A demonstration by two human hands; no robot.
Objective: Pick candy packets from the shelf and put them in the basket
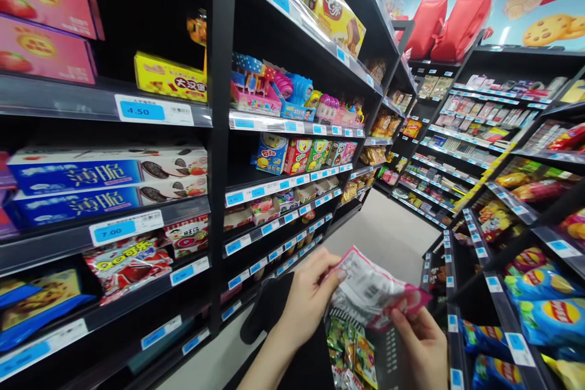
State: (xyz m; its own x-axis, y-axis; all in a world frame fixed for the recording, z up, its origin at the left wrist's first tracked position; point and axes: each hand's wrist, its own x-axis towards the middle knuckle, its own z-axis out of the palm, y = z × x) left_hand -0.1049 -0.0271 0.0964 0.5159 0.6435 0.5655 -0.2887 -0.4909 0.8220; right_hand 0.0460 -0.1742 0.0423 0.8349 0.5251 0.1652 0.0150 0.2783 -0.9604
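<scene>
Between my two hands is a pink and white snack packet (365, 285), its printed side with a barcode turned up. My left hand (311, 287) pinches the packet's left edge between thumb and fingers. At the packet's lower right edge, my right hand (421, 338) grips it with the thumb on top. Under the packet is a dark grey plastic basket (391, 350) with slotted walls. Several small green and yellow snack packets (350, 353) lie inside it. The held packet hides part of the basket.
Black shelves with price tags line the left, bearing blue biscuit boxes (77, 173), a red candy bag (130, 265) and lollipop boxes (292, 94). Along the right, a rack holds blue chip bags (551, 311). A pale floor aisle (388, 219) leads to shelves at the back.
</scene>
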